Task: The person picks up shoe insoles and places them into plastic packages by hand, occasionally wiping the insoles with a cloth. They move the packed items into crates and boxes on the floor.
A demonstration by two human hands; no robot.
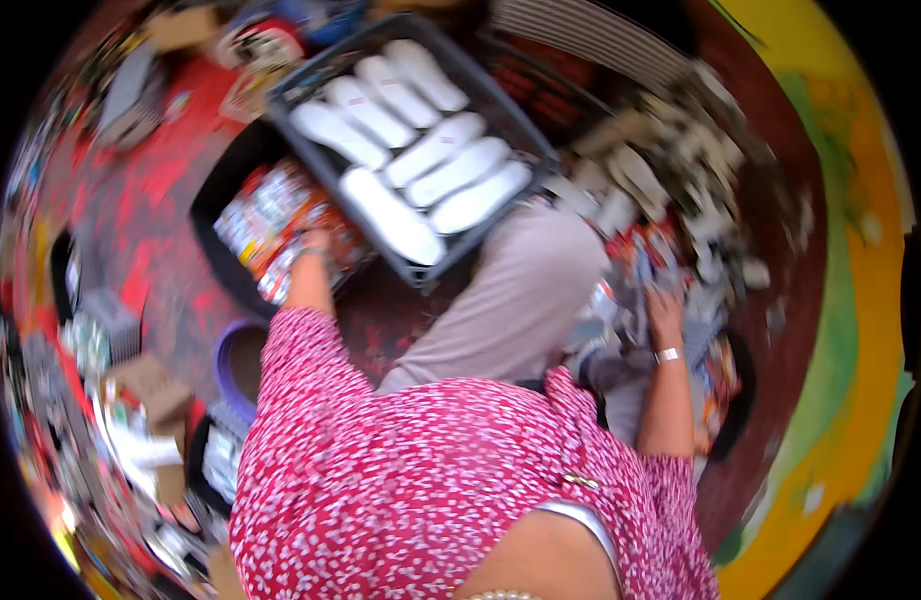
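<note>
My left hand (316, 245) reaches into a black tub (213, 255) of shiny red, orange and white packets (266, 215). Its fingers are smeared against the packets, so I cannot tell whether it grips one. Out to the right, my right hand (666, 305), with a pale band on its wrist, is down beside a loose heap of red and silvery packets (656, 248). Blur hides what its fingers do. Between the hands, a dark grey crate (413, 268) rests tilted near my bent knee, holding several white insole-shaped pieces (391, 215) in rows.
Off-white scraps (691, 155) lie piled at the far right. A second dark container (736, 395) with packets sits beside my right forearm. To the left are a purple-rimmed tub (231, 365) and cardboard boxes (151, 390). The floor (166, 250) is dark with red patches.
</note>
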